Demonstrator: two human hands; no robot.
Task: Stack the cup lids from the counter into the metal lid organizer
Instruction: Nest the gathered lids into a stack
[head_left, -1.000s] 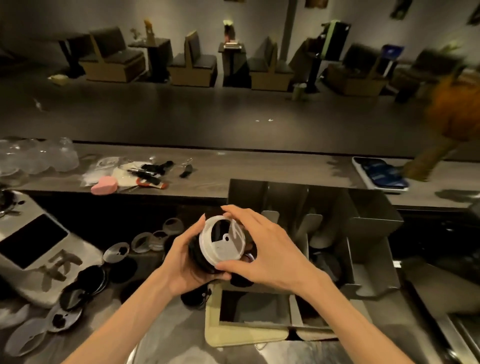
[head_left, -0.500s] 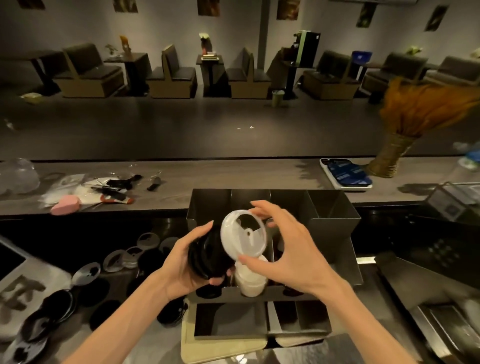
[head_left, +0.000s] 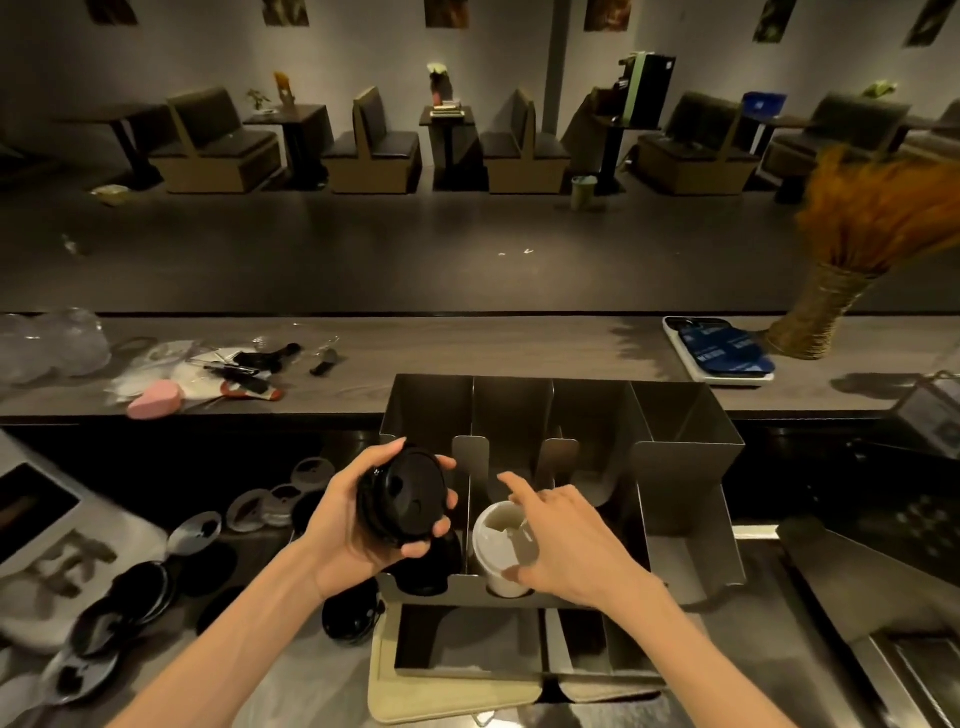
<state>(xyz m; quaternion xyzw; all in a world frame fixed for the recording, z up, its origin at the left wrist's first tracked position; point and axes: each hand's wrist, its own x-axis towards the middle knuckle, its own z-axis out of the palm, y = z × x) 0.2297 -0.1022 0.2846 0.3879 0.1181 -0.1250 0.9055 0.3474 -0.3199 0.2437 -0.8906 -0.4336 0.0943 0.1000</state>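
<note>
Two hands: both were working at the front of the metal lid organizer (head_left: 685, 457), which stood at the counter's (head_left: 291, 675) right-hand part.
Left hand (head_left: 358, 525): wrapped round a short stack of black lids (head_left: 402, 506), held on edge, flat faces turned toward the camera. How many were in it could not be counted.
Right hand (head_left: 566, 540): fingers spread wide, holding nothing, hovering just over the white lids (head_left: 501, 545) in the second slot from the left.
Key relation: the black stack hung directly above the leftmost slot, its axis already running front to back like the slot. The left hand was the nearer one, so lowering it in looked like the coming move.
Slots: four upright compartments. Dark lids seemed to sit in the first, a white stack in the second, and the other two were too shadowed to judge.
Loose lids (head_left: 197, 535): roughly a dozen, black and clear, were scattered along the counter's left side. Plenty of the job remained, by my reckoning.
Risk: the stack could splay if released too high.
</note>
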